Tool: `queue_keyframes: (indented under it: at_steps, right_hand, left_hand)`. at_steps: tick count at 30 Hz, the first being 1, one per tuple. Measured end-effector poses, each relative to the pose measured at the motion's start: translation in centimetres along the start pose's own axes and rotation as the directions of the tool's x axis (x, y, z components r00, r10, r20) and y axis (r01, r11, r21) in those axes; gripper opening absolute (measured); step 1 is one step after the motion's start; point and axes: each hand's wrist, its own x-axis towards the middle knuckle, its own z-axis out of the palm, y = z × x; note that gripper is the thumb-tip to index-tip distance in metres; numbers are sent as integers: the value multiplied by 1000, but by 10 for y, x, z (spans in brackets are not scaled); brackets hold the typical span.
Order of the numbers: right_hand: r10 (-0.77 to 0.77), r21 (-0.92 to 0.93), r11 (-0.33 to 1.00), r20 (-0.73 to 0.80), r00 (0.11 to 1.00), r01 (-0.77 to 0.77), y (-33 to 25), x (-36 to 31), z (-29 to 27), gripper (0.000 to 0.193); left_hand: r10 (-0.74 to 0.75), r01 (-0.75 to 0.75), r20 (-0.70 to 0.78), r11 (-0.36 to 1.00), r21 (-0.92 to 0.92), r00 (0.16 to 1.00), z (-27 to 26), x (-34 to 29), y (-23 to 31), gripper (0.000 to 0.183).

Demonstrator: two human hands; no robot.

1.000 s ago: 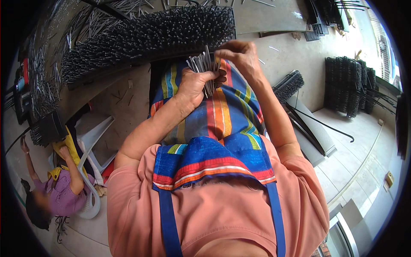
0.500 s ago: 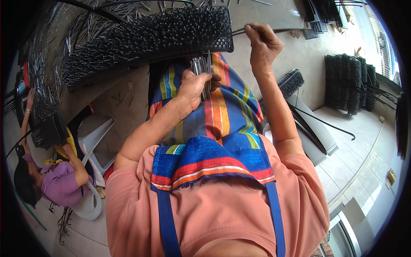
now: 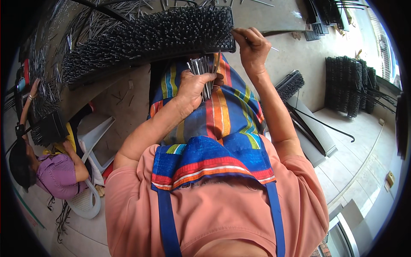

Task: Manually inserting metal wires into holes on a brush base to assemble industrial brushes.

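Observation:
My left hand (image 3: 195, 88) is closed around a bundle of short silvery metal rods (image 3: 199, 67), held upright over my lap. A thin brownish stick (image 3: 217, 63) rises beside the bundle, by the fingers. My right hand (image 3: 254, 49) pinches at the right end of a long black rack (image 3: 231, 45), fingertips touching its edge. The thin rod in that pinch is mostly hidden now. Densely packed upright black pieces with pale tips (image 3: 150, 38) fill the rack, which lies across the far side of my lap. Below it spreads my striped apron (image 3: 214, 124).
Loose metal rods (image 3: 98, 19) litter the surface behind the rack. At left, a co-worker in purple (image 3: 60, 175) handles a similar black rack (image 3: 49, 128). To the right stand stacked black racks (image 3: 344, 85), a smaller bristly rack (image 3: 291, 83) and a long hooked bar (image 3: 329, 125).
My right hand has moved left and slightly down, up against the rack's end, and the thin rod between them no longer shows. The left hand's bundle has tilted slightly. The co-worker has shifted left.

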Motion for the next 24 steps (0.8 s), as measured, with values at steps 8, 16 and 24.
queue_keyframes:
  at_steps: [8,16,24]
  right_hand:
    - [401,198,795,539,741,-574,-15,-25,-8,12]
    - [406,498,816,-130,905,-294,-4,-5,-17,7]
    - [80,245,968,-123,989,-48,25,7,8,10]
  left_hand:
    - [-18,21,57,998,-52,998,4,2,3,16]
    - [-37,32,29,986,161,999,-5,-2,-8,17]
    - [33,-31,-6,981,192,999,-5,-1,-11,15]
